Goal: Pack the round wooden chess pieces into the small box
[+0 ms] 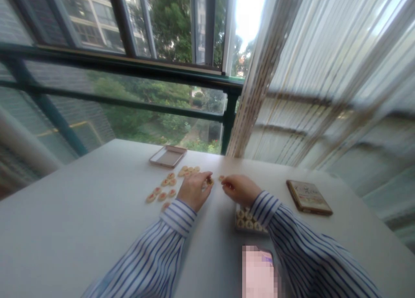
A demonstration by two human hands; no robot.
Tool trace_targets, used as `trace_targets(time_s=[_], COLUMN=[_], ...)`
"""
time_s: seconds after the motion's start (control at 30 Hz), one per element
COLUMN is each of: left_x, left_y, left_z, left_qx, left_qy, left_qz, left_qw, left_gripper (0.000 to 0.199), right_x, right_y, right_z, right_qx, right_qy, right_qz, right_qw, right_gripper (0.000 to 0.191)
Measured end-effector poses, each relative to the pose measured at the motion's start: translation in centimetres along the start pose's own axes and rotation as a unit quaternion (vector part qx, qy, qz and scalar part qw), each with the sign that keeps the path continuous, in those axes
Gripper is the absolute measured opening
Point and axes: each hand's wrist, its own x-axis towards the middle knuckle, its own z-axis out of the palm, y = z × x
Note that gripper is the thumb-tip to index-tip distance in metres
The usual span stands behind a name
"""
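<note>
My left hand is closed around a round xiangqi piece, which shows between the thumb and fingers. Opposite it, my right hand has curled fingers; whatever they hold is hidden. One more piece sits right at its fingertips, and I cannot tell whether they touch. Several cream pieces with red marks lie loose on the table left of my left hand, and another cluster lies just beyond it. Under my right wrist is an open box with rows of pieces, partly covered by the sleeve.
An open, shallow tray-like lid lies at the far side of the white table. A brown decorated box is at the right. A pixelated phone-like object lies near the front. Beyond the table are a railing and a string curtain.
</note>
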Motion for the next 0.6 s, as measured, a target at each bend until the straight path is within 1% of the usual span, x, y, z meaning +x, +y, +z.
trace_targets(time_s=[0.1, 0.33, 0.6], left_x=[0.0, -0.5, -0.7], left_y=[0.7, 2.1, 3.5], left_z=[0.1, 0.7, 1.7], left_qx=[-0.002, -0.024, -0.036], left_qy=[-0.008, 0.006, 0.001], left_qz=[0.002, 0.017, 0.037], left_qw=[1.000, 1.000, 0.999], left_gripper=[0.032, 0.031, 0.034], right_x=[-0.5, -1.8, -3.3], right_y=[0.5, 1.6, 2.8], right_z=[-0.1, -0.1, 0.1], right_qx=[0.004, 0.040, 0.060], right_qy=[0.005, 0.021, 0.039], right_qz=[0.002, 0.018, 0.028], right_qw=[1.000, 0.999, 0.997], right_gripper=[0.026, 0.029, 0.028])
